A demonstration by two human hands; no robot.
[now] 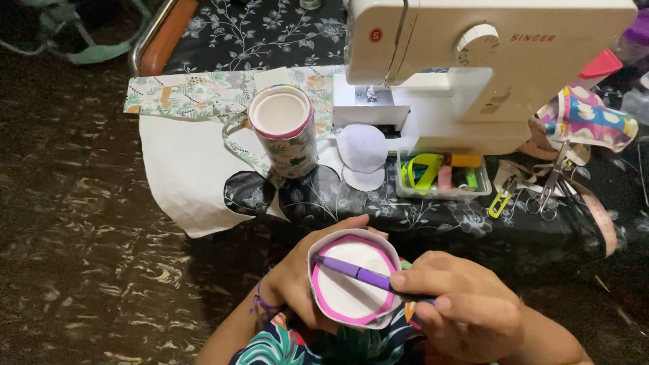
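While the left hand (297, 280) cups a round white container (351, 284) from below, its grip clamped around the container's wall, the right hand (466, 307) pinches a purple pen (358, 272) between thumb and fingers, that grip closed tight on the barrel. From the right-hand grip the pen runs leftward across the container's pink-rimmed mouth, its tip resting near the far left edge of the rim. A thin purple band (260, 305) circles the left wrist, and bright tropical-print fabric (284, 345) lies just beneath both grips.

Beyond the grips, on the dark floral-covered worktop (433, 216), a sheet of white material (182, 176) with curved cut-outs lies up and to the left. A tall cylinder wrapped in leafy fabric (284, 128) stands upright on it, open end facing up, with a pink rim. Just to the right of that cylinder lie two white circular pieces (362, 152), overlapping. A clear tray of coloured clips (443, 174) sits above the right-hand grip, with scissors (554, 182) and a yellow clip (500, 201) further right. Farthest back stands a white sewing machine (487, 67), with a strip of leaf-print cloth (196, 91) to its left.
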